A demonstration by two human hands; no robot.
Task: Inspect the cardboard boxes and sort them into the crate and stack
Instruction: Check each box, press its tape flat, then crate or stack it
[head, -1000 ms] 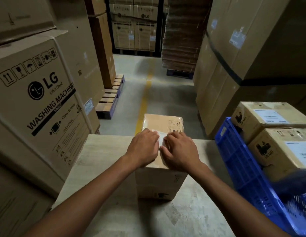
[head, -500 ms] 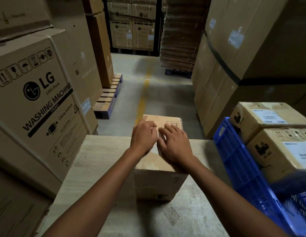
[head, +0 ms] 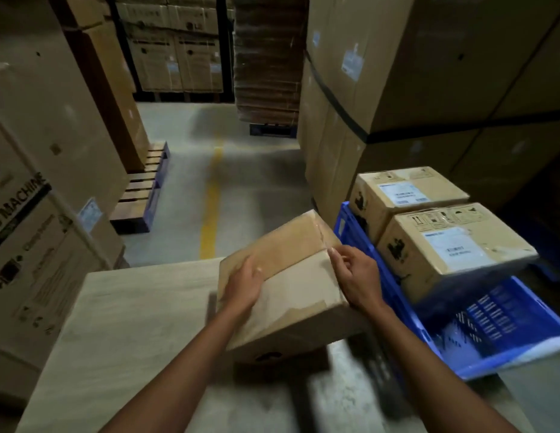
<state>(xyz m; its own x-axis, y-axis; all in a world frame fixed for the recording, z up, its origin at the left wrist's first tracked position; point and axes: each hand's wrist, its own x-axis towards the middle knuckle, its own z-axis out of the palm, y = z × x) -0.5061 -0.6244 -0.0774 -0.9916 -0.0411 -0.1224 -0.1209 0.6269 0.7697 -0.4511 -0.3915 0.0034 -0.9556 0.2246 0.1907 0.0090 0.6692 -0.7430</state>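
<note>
A cardboard box (head: 291, 276) is held tilted over the far right part of the worktop (head: 131, 323), its far right corner raised and its near edge lowered. Whether the near edge touches the worktop cannot be told, as that part is blurred. A taped seam is seen running across the box's upper face.

The left hand (head: 244, 285) is laid on the upper face near the box's left edge, with the fingers nearly straight and spread, pressed flat against the cardboard. The right hand (head: 356, 276) is set at the box's right edge beside the end of the seam. Its thumb is placed on the upper face and its fingers are curled over the edge, so the box is gripped there.

A blue crate (head: 491, 323) is placed just beside the worktop's right edge. 2 labelled boxes are held in its far half, the nearer box (head: 453, 248) touching the farther box (head: 406, 192), and both are topped with white labels. The crate's near half is shown with its slotted wall bare.

Large printed cartons (head: 38, 229) are stacked beyond the worktop's left edge. Tall strapped cartons (head: 397, 73) are stacked behind the crate. A wooden pallet (head: 144, 189) and a yellow floor line (head: 211, 207) are seen beyond the far edge.
</note>
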